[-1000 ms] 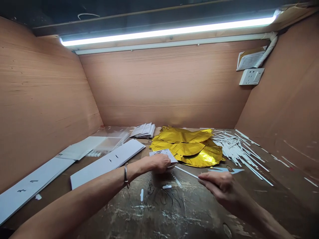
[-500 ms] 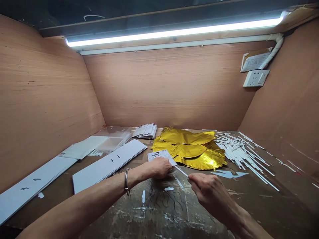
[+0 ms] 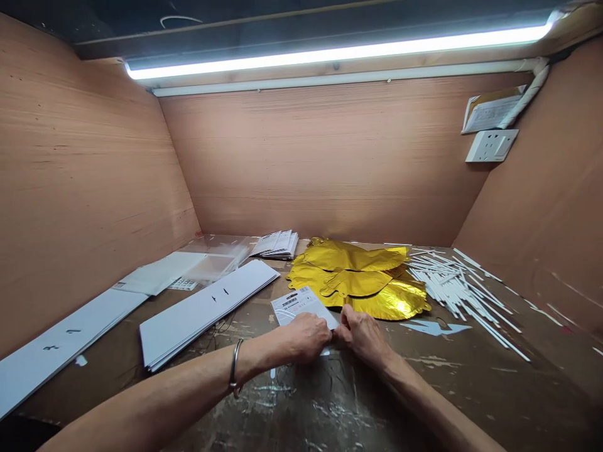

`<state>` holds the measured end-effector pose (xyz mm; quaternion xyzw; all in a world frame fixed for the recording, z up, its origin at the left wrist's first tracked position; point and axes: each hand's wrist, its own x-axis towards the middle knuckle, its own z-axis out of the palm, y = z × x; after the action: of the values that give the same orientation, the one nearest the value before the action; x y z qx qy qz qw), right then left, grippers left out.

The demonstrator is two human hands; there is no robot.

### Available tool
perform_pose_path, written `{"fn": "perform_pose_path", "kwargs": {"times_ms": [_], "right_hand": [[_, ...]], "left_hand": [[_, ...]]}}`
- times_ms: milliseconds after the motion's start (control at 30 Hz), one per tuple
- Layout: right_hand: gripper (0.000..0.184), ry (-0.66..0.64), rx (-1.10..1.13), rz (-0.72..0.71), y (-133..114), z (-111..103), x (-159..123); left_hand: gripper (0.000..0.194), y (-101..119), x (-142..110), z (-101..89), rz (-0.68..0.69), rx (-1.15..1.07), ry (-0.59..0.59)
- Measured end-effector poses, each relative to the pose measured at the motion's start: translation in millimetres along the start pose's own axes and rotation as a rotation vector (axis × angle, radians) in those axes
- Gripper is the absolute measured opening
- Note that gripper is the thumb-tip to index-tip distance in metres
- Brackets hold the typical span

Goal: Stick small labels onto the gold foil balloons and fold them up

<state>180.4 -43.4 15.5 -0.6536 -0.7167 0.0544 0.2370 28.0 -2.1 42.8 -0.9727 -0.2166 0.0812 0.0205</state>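
Note:
A printed white packet (image 3: 293,307) with a hang slot and a barcode lies tilted in front of the gold foil balloons (image 3: 358,282). My left hand (image 3: 308,338) is closed on its near edge, fingers curled under. Right beside it, my right hand (image 3: 362,334) pinches at the packet's lower right corner, the two hands nearly touching. What sits between the right fingertips is hidden; no stick shows there now. To the right of the balloons lies a loose pile of thin white sticks (image 3: 445,282).
A stack of long white cards (image 3: 207,317) lies left of the hands, with another stack (image 3: 61,342) farther left. Clear plastic bags (image 3: 221,256) and stacked printed packets (image 3: 277,243) are at the back. A pale cut-out scrap (image 3: 436,328) lies right. Wooden walls enclose the table.
My right hand has moved left, up to my left hand, and the white stick it held has gone out of sight. The packet shows more fully, and the view has shifted slightly.

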Motion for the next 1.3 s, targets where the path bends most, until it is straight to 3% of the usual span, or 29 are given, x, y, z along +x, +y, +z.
{"fn": "perform_pose_path", "kwargs": {"times_ms": [133, 233, 300, 367, 500, 633, 733, 833, 933, 1000, 1067, 1167, 1200, 1233, 1300], "right_hand": [[0.01, -0.284, 0.584, 0.102, 11, 9, -3], [0.015, -0.454, 0.758, 0.125, 16, 8, -8], [0.013, -0.419, 0.655, -0.006, 15, 4, -12], [0.011, -0.358, 0.441, -0.171, 12, -1, -15], [0.018, -0.285, 0.027, -0.397, 10, -1, -20], [0.018, -0.152, -0.237, -0.56, 19, 13, -24], [0.019, -0.072, -0.303, -0.541, 19, 22, -35], [0.02, -0.082, -0.221, -0.484, 2, 14, -61], [0.018, -0.231, -0.01, -0.444, -11, -19, -91], [0.018, -0.315, 0.081, -0.387, 1, -49, -101], [0.021, -0.205, -0.003, -0.213, 34, -78, -99], [0.023, 0.236, -0.41, 0.045, 95, -101, -82], [0.028, 0.32, -0.488, 0.077, 109, -101, -76], [0.032, 0.381, -0.562, 0.065, 117, -98, -70], [0.037, 0.369, -0.601, -0.11, 113, -82, -61]], "left_hand": [[0.019, 1, -12, -5.0, -0.066, -0.029, -0.098], [0.035, -2, -14, 0.2, -0.204, -0.089, 0.028], [0.042, -6, -12, 13.3, -0.278, -0.115, 0.169], [0.05, -9, -9, 31.1, -0.309, -0.136, 0.231], [0.059, -14, -5, 58.2, -0.295, -0.192, 0.21], [0.06, -15, -4, 63.2, -0.293, -0.193, 0.219], [0.058, -16, -4, 62.5, -0.3, -0.182, 0.216], [0.058, -15, -4, 62.9, -0.297, -0.179, 0.216], [0.058, -16, -5, 63.1, -0.29, -0.173, 0.217], [0.057, -16, -5, 62.2, -0.266, -0.173, 0.217], [0.058, -16, -5, 60.4, -0.223, -0.18, 0.227], [0.057, -16, -5, 55.1, -0.153, -0.201, 0.265], [0.056, -16, -6, 52.6, -0.135, -0.21, 0.289], [0.053, -15, -8, 49.8, -0.121, -0.222, 0.316], [0.046, -14, -16, 43.3, -0.1, -0.257, 0.369]]}}
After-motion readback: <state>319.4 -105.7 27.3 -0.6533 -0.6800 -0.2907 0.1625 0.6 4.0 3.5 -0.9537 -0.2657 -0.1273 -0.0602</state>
